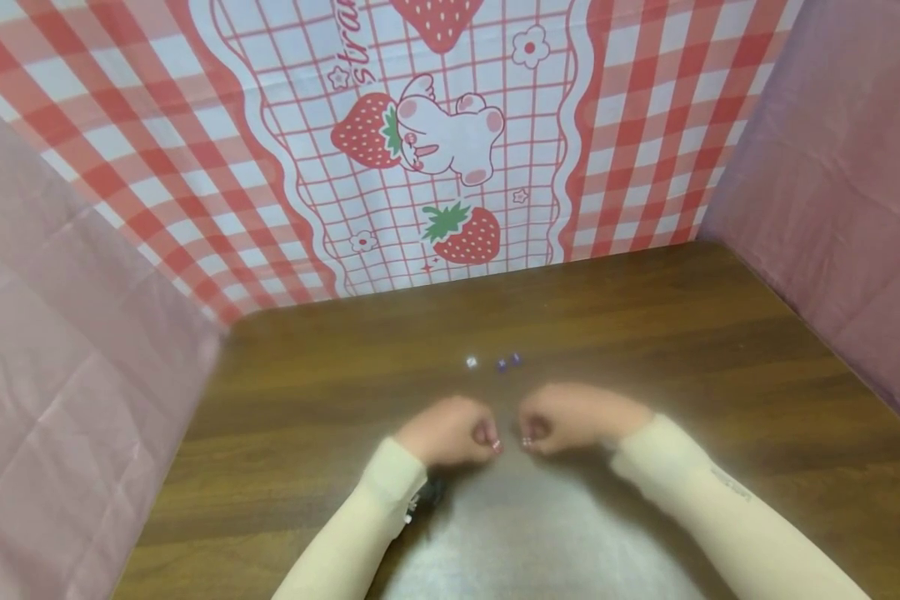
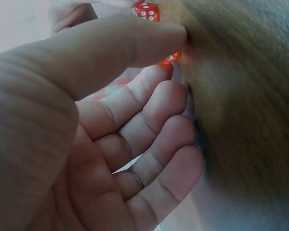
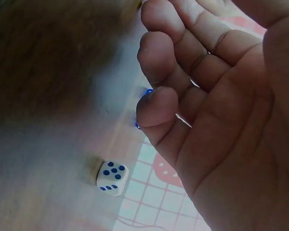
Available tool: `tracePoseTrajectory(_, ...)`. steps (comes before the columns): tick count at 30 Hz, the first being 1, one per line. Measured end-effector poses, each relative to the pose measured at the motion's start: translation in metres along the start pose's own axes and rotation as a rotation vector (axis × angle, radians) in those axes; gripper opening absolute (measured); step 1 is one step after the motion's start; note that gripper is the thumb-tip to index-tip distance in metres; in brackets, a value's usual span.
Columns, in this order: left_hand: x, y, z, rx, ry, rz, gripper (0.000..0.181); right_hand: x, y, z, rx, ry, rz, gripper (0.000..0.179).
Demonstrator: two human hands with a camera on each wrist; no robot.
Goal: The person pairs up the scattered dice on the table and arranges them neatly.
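Observation:
My left hand (image 1: 453,431) pinches a translucent red die (image 2: 170,58) with white dots between thumb and forefinger, the thumb covering most of it. Facing it across a small gap, my right hand (image 1: 573,417) pinches a second red die (image 2: 147,12) in its fingertips. Both hands are low over the brown table. Beyond them lies a white die (image 3: 112,178) with blue dots. Two blue dice, a nearer one (image 1: 502,365) and a farther one (image 1: 516,359), lie to its right; in the right wrist view a finger hides most of them.
The wood-grain table (image 1: 307,400) meets a red-and-white checked cloth (image 1: 645,150) with strawberry prints at the back. Pink cloth walls, left (image 1: 82,358) and right (image 1: 840,192), flank it. A dark wrist device (image 1: 433,492) shows beneath the left sleeve.

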State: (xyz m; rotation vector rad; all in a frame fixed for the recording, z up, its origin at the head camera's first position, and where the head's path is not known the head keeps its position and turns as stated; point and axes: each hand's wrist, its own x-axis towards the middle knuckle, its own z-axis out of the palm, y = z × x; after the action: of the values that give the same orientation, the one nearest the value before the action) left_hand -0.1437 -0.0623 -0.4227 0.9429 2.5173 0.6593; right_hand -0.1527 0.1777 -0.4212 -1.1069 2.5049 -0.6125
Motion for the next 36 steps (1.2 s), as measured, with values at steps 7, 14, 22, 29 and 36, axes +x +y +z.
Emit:
tracePoseTrajectory(7,0.001,0.0,0.0,0.0,0.0,0.005,0.009,0.0,-0.003,-0.001,0.004,-0.004,0.003,0.017)
tracePoseTrajectory(14,0.001,0.001,0.001,0.012,-0.002,0.016,0.01,0.0,-0.004,-0.001,0.018,-0.011,0.004,0.017)
tracePoseTrajectory(22,0.001,0.002,0.003,0.026,-0.005,0.026,0.01,-0.001,-0.007,-0.001,0.024,-0.022,0.011,0.016)
tracePoseTrajectory(29,0.001,0.004,0.004,0.049,-0.023,0.044,0.01,0.0,-0.011,0.0,0.005,-0.025,-0.018,0.015)
tracePoseTrajectory(36,0.004,0.005,0.007,0.072,-0.024,0.073,0.009,0.0,-0.013,0.001,0.02,-0.036,-0.053,0.014)
